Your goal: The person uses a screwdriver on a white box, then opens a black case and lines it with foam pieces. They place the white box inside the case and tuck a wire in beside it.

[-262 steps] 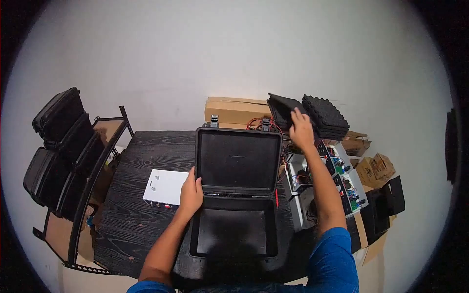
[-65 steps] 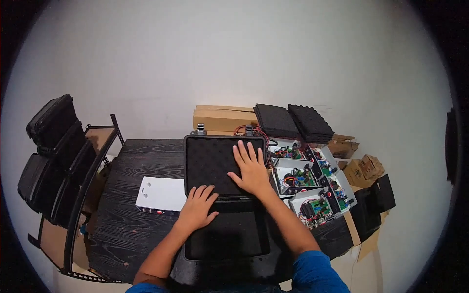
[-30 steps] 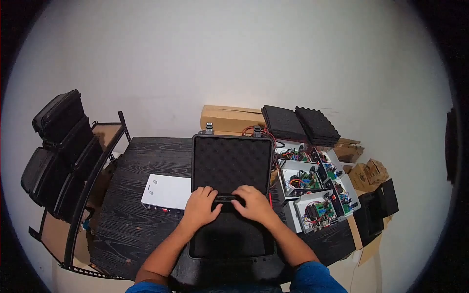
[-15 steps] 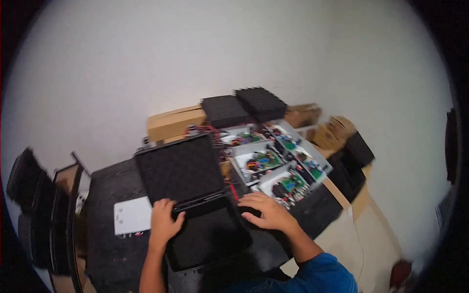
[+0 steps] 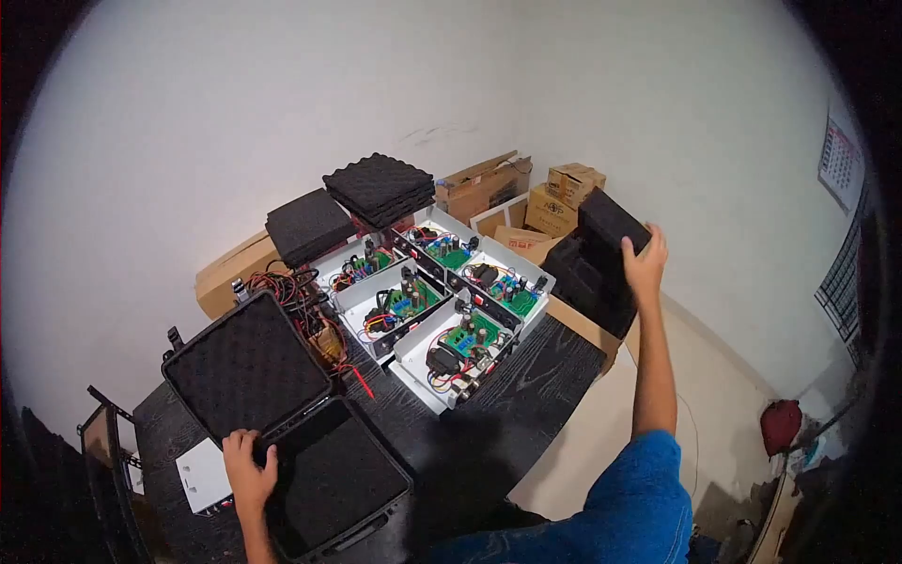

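Observation:
An open black case (image 5: pixel 383 442) with dark foam in its lid and base lies at the table's left front. My left hand (image 5: pixel 250 470) rests on its left side near the hinge, thumb and fingers apart. Out to the right, my right hand (image 5: pixel 646 263) is wrapped round the edge of a black foam block (image 5: pixel 611 224) on top of a dark stack. Beyond the case, several open white metal boxes (image 5: pixel 411 365) hold green circuit boards and wires. A white panel (image 5: pixel 203 476) lies left of the case, partly hidden by it.
Black foam pads (image 5: pixel 378 188) and cardboard boxes (image 5: pixel 552 209) stand along the wall. Tangled wires (image 5: pixel 299 299) lie behind the case lid, with a red probe (image 5: pixel 363 383) on the black table (image 5: pixel 540 385). A dark red object (image 5: pixel 781 426) is at the far right.
The view has turned right. My right hand has left the case's right side and reached out to the foam block. My left hand stays at the case's left side.

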Tool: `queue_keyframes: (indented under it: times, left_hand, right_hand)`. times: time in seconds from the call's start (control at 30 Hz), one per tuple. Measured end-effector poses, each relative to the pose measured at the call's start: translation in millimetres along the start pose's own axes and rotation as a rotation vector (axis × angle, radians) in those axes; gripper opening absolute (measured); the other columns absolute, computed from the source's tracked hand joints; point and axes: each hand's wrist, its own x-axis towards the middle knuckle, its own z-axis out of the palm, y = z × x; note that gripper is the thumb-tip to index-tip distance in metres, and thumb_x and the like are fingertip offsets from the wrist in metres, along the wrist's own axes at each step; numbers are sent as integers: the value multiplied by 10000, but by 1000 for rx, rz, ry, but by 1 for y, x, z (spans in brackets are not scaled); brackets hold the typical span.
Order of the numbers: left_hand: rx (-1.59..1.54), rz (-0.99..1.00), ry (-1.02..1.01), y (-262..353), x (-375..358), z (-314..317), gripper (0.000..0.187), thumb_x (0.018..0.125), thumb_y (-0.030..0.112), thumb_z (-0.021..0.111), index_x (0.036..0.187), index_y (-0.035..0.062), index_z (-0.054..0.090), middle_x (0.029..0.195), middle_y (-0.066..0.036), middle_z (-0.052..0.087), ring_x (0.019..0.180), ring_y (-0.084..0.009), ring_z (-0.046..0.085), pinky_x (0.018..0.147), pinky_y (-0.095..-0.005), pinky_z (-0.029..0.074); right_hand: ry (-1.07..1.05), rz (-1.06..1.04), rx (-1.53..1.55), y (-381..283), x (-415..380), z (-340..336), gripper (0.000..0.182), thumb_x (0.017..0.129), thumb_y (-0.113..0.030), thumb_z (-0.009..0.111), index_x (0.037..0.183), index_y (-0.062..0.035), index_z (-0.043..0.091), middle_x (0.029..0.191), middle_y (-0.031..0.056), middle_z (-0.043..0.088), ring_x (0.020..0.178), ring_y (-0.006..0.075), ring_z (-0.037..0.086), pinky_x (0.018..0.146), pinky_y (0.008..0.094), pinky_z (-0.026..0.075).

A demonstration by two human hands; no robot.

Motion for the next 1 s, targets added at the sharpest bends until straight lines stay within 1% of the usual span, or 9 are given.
queue_keyframes:
  times: [0.07,0.17,0.27,0.37,0.47,0.57,0.8,0.87,1.0]
  left_hand:
    - [-1,-1,-12,0,2,0,355,800,141,786,1105,-7,679,1153,-194,623,1093,-400,575,957,-489,473]
    - [-7,-5,-24,-1,7,0,340,798,137,784,1091,-4,686,1136,-185,626,1081,-394,578,949,-481,476]
    - [-5,-21,-35,-2,7,0,345,795,137,786,1094,-2,687,1138,-181,629,1079,-390,580,948,-475,479]
    - [6,-15,-17,-1,4,0,353,792,137,789,1101,0,686,1147,-178,631,1082,-387,581,949,-472,479]
    - [12,-8,-25,-2,5,0,356,794,136,788,1107,3,685,1151,-176,631,1088,-386,581,953,-473,479]
    - [8,-12,-31,0,6,-1,358,795,134,787,1112,3,683,1151,-177,632,1095,-390,581,958,-472,479]
    - [-11,-6,-22,2,5,-4,363,794,140,789,1113,5,682,1140,-180,634,1097,-396,583,967,-477,476]
    - [-16,5,-12,2,6,-4,363,794,143,790,1112,6,682,1137,-180,635,1095,-396,583,967,-480,476]
    - [-27,12,5,4,6,-5,366,792,149,793,1110,6,683,1133,-178,637,1092,-394,583,967,-481,477]
  right_hand:
    - [31,23,-163,49,23,31,946,793,-324,896,1577,-74,429,1592,223,466,1409,436,501,1160,537,434]
    - [-250,116,-201,55,42,28,1198,676,-377,974,1639,-83,324,1656,242,377,1450,459,462,1177,557,429]
    - [-449,174,-275,58,40,26,1166,630,-368,985,1583,-53,391,1543,248,482,1387,424,551,1140,486,482]
    - [-378,190,-269,100,44,51,1144,563,-345,1010,1514,-32,457,1442,238,571,1294,424,616,1097,468,510]
    - [-348,219,-188,97,54,46,999,612,-311,978,1445,-19,512,1343,232,632,1247,416,634,1069,480,514]
    - [-226,132,-77,80,61,38,852,679,-227,927,1399,-17,524,1368,221,594,1226,428,623,1047,493,523]
    - [4,-58,73,24,71,21,837,740,-211,884,1448,6,494,1374,221,579,1291,406,581,1104,469,480]
    - [64,-82,116,-3,73,14,850,745,-209,888,1460,11,485,1373,222,577,1290,407,580,1109,464,475]
    - [104,-136,275,-62,72,0,840,750,-167,895,1459,13,483,1366,210,582,1267,365,604,1087,451,493]
